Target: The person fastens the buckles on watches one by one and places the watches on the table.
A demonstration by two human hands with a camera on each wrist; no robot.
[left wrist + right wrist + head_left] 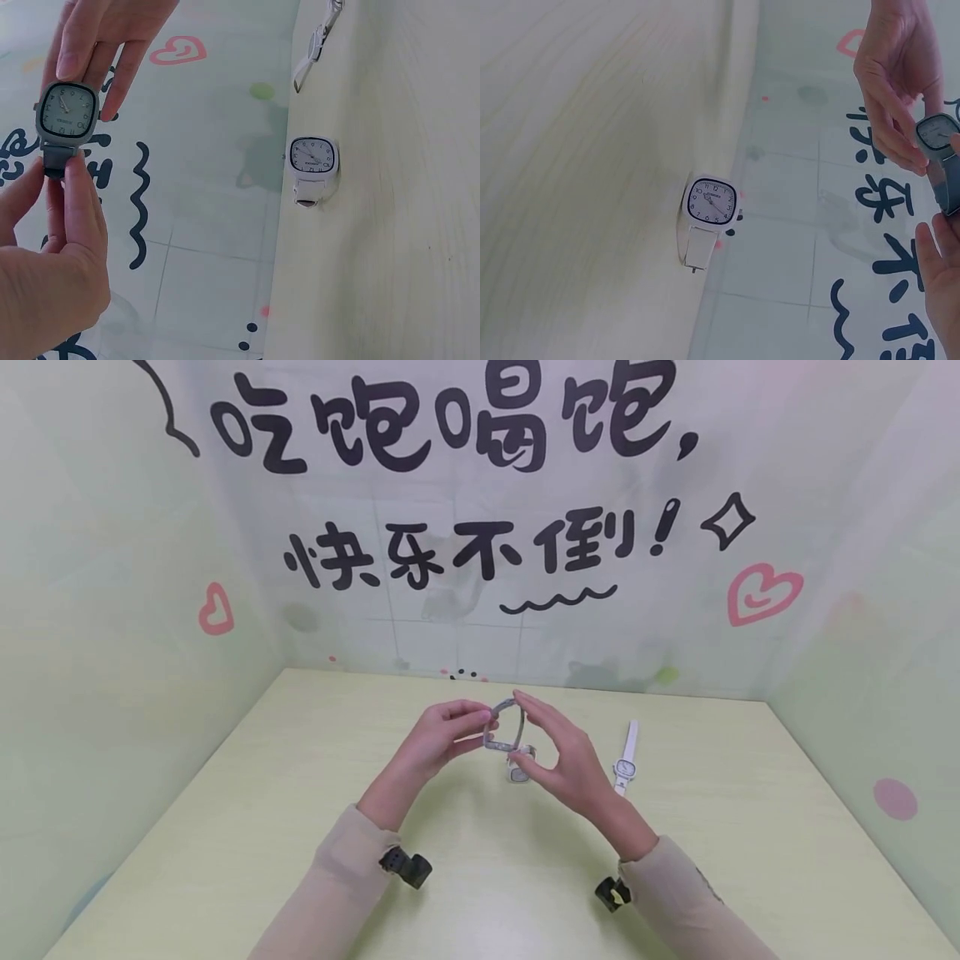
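A wristwatch (67, 112) with a grey case, pale square dial and dark grey-blue strap is held up above the table, its strap forming a loop. My left hand (447, 735) pinches its strap between thumb and fingers. On the other side, my right hand (566, 760) spans the loop, its thumb low and its fingertips high against the watch. Below and behind them, a white watch (520, 772) stands on the table, partly covered by the right thumb in the head view. In the right wrist view its square dial (712, 202) faces the camera.
A second white watch (625, 768) lies stretched out on the pale wooden table (300, 827), right of the right hand. Fabric walls (420, 635) with black lettering and pink hearts enclose the table at the back and sides. Each wrist wears a black camera (406, 867).
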